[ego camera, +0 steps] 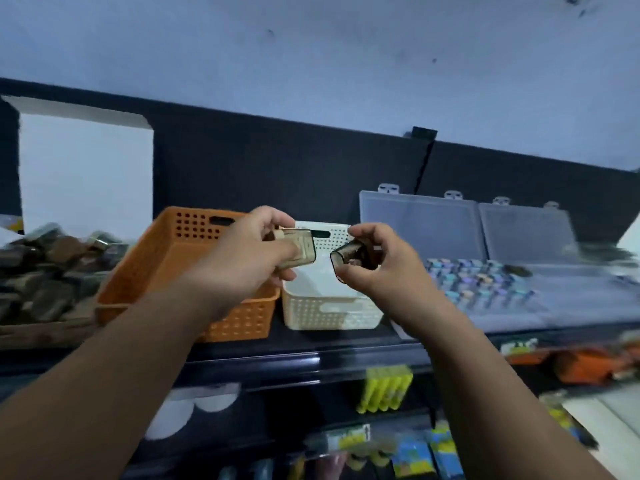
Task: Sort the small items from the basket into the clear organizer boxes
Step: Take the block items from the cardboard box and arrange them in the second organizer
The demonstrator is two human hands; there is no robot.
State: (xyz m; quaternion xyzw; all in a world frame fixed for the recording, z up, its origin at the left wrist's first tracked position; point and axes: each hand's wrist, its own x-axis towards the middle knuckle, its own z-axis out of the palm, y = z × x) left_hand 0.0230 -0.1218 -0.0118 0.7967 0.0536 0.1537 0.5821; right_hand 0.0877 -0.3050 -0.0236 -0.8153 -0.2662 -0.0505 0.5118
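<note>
Pinching a small smoky-brown translucent plastic shell (299,247) in the left hand (249,251) and a darker rounded smoky plastic piece (346,256) in the right hand (377,261), the person has the hands close together but not touching, each clamped on its own piece. Both pieces hang above the cream perforated plastic basket (322,310); the orange perforated plastic basket (156,271) lies below the left hand. The clear hinged organizer boxes (415,220) stand open beyond the right hand. These pieces look light, stiff and glossy, so likely slippery and thin-walled; a fingertip pinch across the flat faces, not hard squeezing, seems the safest hold
</note>
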